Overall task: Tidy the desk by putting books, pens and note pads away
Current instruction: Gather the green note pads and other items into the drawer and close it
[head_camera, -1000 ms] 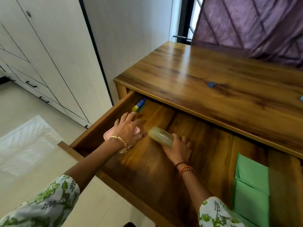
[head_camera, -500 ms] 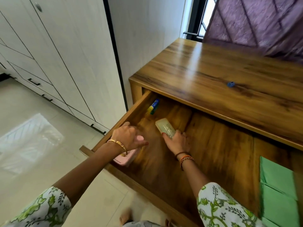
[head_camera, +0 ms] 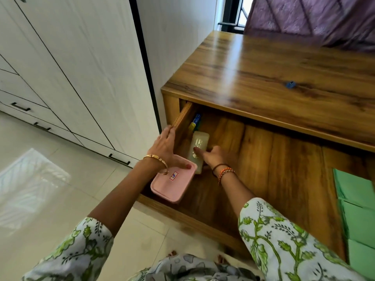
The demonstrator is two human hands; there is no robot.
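Two hands [head_camera: 165,146] [head_camera: 213,157] reach into wooden drawer [head_camera: 274,169].

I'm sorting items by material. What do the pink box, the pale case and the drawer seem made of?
Pink box: probably matte plastic, with rounded moulded corners and a sticker. Pale case: likely translucent frosted plastic, its contents dimly visible. Drawer: wood or wood-look laminate, glossy, with layered plywood showing at its side edge.

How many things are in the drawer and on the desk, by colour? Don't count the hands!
Pink: 1, the pink box in the drawer.
Pale see-through: 1, the clear case beside it.
Blue and yellow: 1, the pen at the back.
Green: 1, the green stack, sheets too close to count.
Blue: 1, the small blue thing on the desk top.
Total: 5
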